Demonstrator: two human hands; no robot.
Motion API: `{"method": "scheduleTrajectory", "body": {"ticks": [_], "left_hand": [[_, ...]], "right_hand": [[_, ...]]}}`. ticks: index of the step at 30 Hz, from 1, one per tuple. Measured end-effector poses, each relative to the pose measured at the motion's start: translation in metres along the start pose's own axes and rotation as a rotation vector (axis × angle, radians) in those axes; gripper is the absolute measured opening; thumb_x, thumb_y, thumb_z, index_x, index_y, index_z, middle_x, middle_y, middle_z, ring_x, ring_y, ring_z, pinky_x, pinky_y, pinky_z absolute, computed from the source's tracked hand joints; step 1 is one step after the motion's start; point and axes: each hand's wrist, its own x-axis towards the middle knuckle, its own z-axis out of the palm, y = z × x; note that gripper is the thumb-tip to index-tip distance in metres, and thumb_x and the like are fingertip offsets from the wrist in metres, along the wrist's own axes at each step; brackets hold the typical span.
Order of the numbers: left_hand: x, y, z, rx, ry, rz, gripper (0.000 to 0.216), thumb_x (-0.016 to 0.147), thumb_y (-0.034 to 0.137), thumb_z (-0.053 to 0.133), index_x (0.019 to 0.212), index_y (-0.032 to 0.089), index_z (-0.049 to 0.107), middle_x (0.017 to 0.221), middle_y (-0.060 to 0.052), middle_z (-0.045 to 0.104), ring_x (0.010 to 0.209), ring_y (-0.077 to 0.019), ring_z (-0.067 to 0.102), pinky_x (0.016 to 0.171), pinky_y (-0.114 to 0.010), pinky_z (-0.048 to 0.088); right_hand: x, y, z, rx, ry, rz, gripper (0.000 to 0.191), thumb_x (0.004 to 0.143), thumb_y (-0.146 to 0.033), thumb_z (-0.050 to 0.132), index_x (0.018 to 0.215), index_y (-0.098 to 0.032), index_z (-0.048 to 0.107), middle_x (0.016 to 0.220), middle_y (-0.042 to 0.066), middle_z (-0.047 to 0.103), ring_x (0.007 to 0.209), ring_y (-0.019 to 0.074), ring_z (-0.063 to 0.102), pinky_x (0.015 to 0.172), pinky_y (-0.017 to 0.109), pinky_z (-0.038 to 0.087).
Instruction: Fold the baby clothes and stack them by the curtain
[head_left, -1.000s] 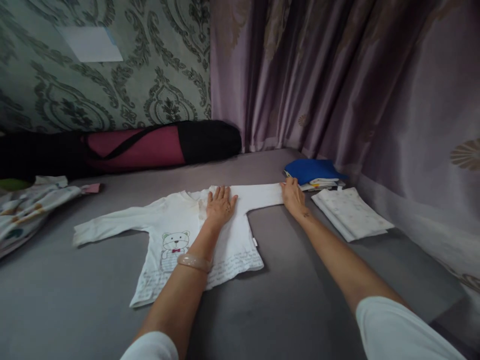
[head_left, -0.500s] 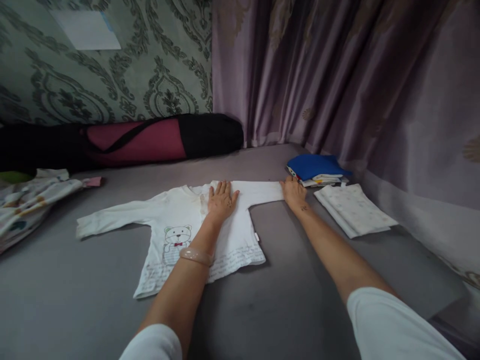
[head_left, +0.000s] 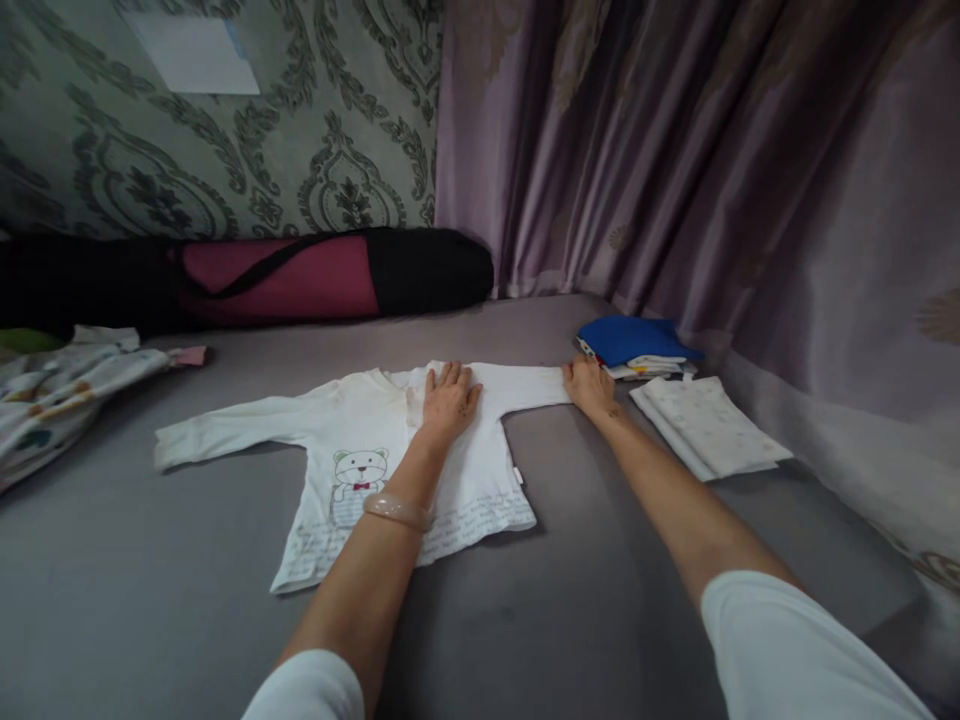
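Observation:
A small white long-sleeved shirt [head_left: 480, 490] lies spread out, front up, with a bear print at its chest and lines of writing along the hem. My left hand [head_left: 450, 405] rests flat on the upper chest by the right-hand shoulder, fingers stretched out. At the end of the right-hand sleeve, my right hand [head_left: 591, 387] has its fingers closed on the cuff; the fingertips are partly hidden. That sleeve runs straight out sideways, while the other sleeve lies slanting to the left.
A folded blue garment [head_left: 634, 340] tops a small pile just beyond my right hand. Beside it lies a folded pale cloth [head_left: 712, 425]. Patterned clothing [head_left: 67, 400] is heaped at the left. A long black and maroon bag [head_left: 300, 280] lines the wall; purple curtains [head_left: 570, 150] hang at right.
The view has shifted slightly. Both hands stay in the same places on the shirt, which keeps its shape.

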Motion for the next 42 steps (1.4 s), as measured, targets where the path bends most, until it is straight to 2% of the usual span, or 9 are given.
{"method": "scheduleTrajectory", "body": {"ticks": [9, 13, 18, 19, 21, 24, 28, 35, 42], "left_hand": [[0.002, -0.004, 0.005, -0.026, -0.065, -0.039, 0.049, 0.098, 0.041, 0.031, 0.136, 0.015, 0.047, 0.148, -0.014, 0.042, 0.139, -0.0282, 0.034, 0.114, -0.052, 0.022], [0.002, -0.004, 0.005, -0.042, -0.053, -0.031, 0.047, 0.098, 0.04, 0.031, 0.134, 0.016, 0.048, 0.147, -0.014, 0.043, 0.138, -0.0283, 0.035, 0.113, -0.053, 0.022], [0.003, 0.002, -0.006, -0.107, 0.04, 0.063, 0.037, 0.097, 0.031, 0.036, 0.126, 0.019, 0.054, 0.14, -0.012, 0.051, 0.133, -0.024, 0.041, 0.112, -0.049, 0.027], [0.004, 0.004, -0.007, -0.135, 0.049, 0.117, 0.034, 0.096, 0.029, 0.037, 0.123, 0.019, 0.056, 0.137, -0.011, 0.054, 0.131, -0.023, 0.044, 0.111, -0.046, 0.03], [0.005, 0.006, -0.008, -0.204, 0.039, 0.237, 0.031, 0.095, 0.025, 0.04, 0.117, 0.019, 0.061, 0.129, -0.01, 0.06, 0.123, -0.0206, 0.052, 0.107, -0.038, 0.038], [0.006, 0.007, -0.003, -0.303, -0.003, 0.363, 0.032, 0.096, 0.025, 0.037, 0.112, 0.017, 0.064, 0.122, -0.009, 0.064, 0.116, -0.0171, 0.057, 0.102, -0.03, 0.043], [0.005, 0.004, 0.007, -0.313, -0.048, 0.363, 0.038, 0.098, 0.029, 0.033, 0.119, 0.018, 0.062, 0.131, -0.01, 0.059, 0.127, -0.0184, 0.05, 0.109, -0.034, 0.039], [0.005, 0.003, 0.01, -0.203, -0.137, 0.337, 0.042, 0.098, 0.029, 0.034, 0.133, 0.014, 0.052, 0.143, -0.012, 0.049, 0.137, -0.0214, 0.039, 0.114, -0.04, 0.03], [0.002, 0.007, 0.008, -0.087, -0.226, 0.318, 0.05, 0.099, 0.038, 0.029, 0.141, 0.014, 0.042, 0.151, -0.012, 0.038, 0.143, -0.0219, 0.027, 0.117, -0.042, 0.021]], "right_hand": [[0.005, -0.001, 0.006, 0.056, -0.002, 0.104, 0.04, 0.097, -0.035, 0.037, 0.12, -0.011, 0.059, 0.122, 0.018, 0.059, 0.109, 0.0288, 0.06, 0.088, 0.037, 0.045], [0.01, 0.007, -0.01, 0.159, -0.127, 0.103, 0.045, 0.097, -0.04, 0.033, 0.12, -0.012, 0.06, 0.117, 0.017, 0.063, 0.111, 0.0264, 0.059, 0.09, 0.034, 0.044], [-0.022, 0.005, -0.035, 0.205, 0.039, 0.066, 0.044, 0.097, -0.038, 0.033, 0.112, -0.012, 0.065, 0.113, 0.017, 0.066, 0.103, 0.0258, 0.062, 0.086, 0.032, 0.044], [-0.035, 0.0, -0.035, 0.254, -0.008, 0.033, 0.041, 0.096, -0.036, 0.035, 0.106, -0.013, 0.067, 0.104, 0.015, 0.069, 0.094, 0.0235, 0.065, 0.08, 0.029, 0.046], [-0.063, -0.012, -0.03, 0.434, -0.272, -0.025, 0.038, 0.095, -0.036, 0.039, 0.093, -0.013, 0.069, 0.08, 0.008, 0.07, 0.066, 0.0161, 0.065, 0.062, 0.023, 0.045], [-0.1, -0.035, -0.016, 0.621, -0.561, -0.021, 0.037, 0.093, -0.038, 0.041, 0.083, -0.013, 0.067, 0.061, 0.001, 0.063, 0.039, 0.0078, 0.049, 0.043, 0.019, 0.035], [-0.125, -0.052, -0.011, 0.575, -0.624, -0.059, 0.036, 0.09, -0.04, 0.047, 0.07, -0.015, 0.065, 0.051, -0.001, 0.06, 0.033, 0.0067, 0.043, 0.038, 0.019, 0.031], [-0.149, -0.053, -0.039, 0.463, -0.811, -0.184, 0.048, 0.086, -0.046, 0.048, 0.047, -0.018, 0.054, 0.04, -0.001, 0.051, 0.033, 0.0082, 0.042, 0.039, 0.02, 0.031], [-0.166, -0.042, -0.037, 0.543, -0.836, -0.212, 0.04, 0.082, -0.045, 0.052, 0.051, -0.019, 0.049, 0.042, -0.003, 0.049, 0.038, 0.0077, 0.043, 0.039, 0.019, 0.028]]}}
